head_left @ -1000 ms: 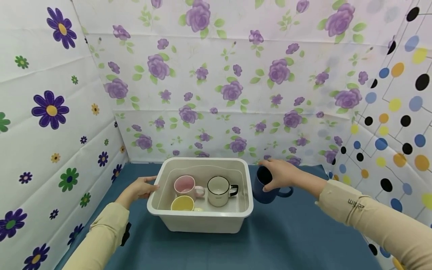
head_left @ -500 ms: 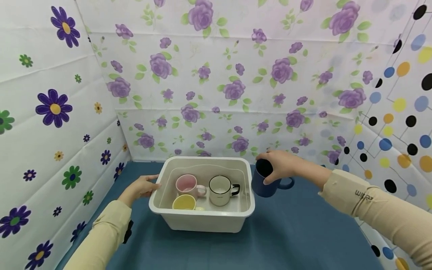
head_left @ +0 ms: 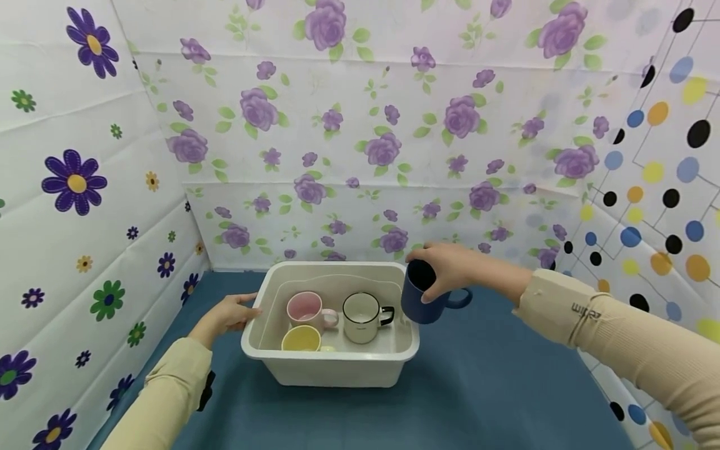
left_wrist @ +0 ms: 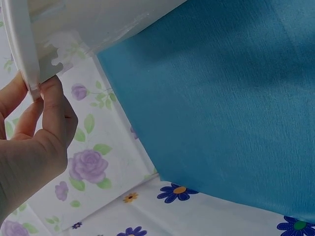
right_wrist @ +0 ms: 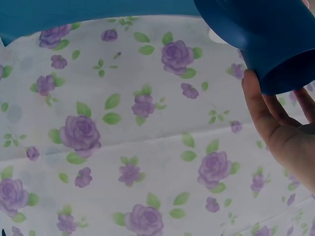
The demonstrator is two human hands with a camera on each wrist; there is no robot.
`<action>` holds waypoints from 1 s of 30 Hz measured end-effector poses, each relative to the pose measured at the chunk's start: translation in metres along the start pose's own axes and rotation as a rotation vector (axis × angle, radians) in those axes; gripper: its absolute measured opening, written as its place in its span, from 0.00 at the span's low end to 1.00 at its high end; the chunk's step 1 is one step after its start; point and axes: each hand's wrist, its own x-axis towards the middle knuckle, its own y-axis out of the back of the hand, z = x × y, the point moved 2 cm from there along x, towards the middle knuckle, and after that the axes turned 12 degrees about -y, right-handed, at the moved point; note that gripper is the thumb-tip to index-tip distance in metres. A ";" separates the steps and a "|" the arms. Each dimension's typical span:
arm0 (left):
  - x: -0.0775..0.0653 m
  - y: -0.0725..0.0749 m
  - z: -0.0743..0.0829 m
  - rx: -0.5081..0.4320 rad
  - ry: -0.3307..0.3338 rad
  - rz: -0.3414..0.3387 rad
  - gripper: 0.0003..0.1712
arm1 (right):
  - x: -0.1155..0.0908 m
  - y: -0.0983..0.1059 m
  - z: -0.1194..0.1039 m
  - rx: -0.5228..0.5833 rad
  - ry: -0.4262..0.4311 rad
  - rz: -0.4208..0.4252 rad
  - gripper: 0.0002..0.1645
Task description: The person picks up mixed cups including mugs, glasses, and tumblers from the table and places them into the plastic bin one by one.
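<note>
My right hand [head_left: 447, 272] grips a dark blue mug [head_left: 420, 302] by its rim, raised at the right edge of a white plastic tub [head_left: 332, 370]. The mug tilts slightly, its handle pointing right; in the right wrist view, fingers hold the blue mug [right_wrist: 283, 37] near its mouth. At the tub's left rim, my left hand [head_left: 227, 317] pinches the edge between thumb and fingers, as the left wrist view also shows with the tub wall [left_wrist: 88, 24]. Inside the tub stand a pink mug [head_left: 305, 307], a yellow mug [head_left: 301, 339] and a cream mug [head_left: 361, 319] with a black handle.
A blue cloth [head_left: 478, 387] covers the table under the tub. Behind it hangs a sheet with purple roses [head_left: 382, 150]. Flower-printed cloth [head_left: 73, 250] stands at the left, and dotted cloth [head_left: 669, 250] at the right.
My right hand has lifted the blue mug and moved it left, from beside the tub to its right rim. The left hand keeps its hold on the tub.
</note>
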 end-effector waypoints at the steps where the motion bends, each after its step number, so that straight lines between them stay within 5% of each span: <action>1: -0.001 0.001 0.000 -0.003 -0.001 0.000 0.37 | 0.001 0.001 -0.003 -0.003 0.001 -0.008 0.42; 30: -0.005 -0.001 0.003 -0.006 0.015 0.026 0.36 | 0.028 -0.016 -0.061 -0.108 0.103 -0.109 0.41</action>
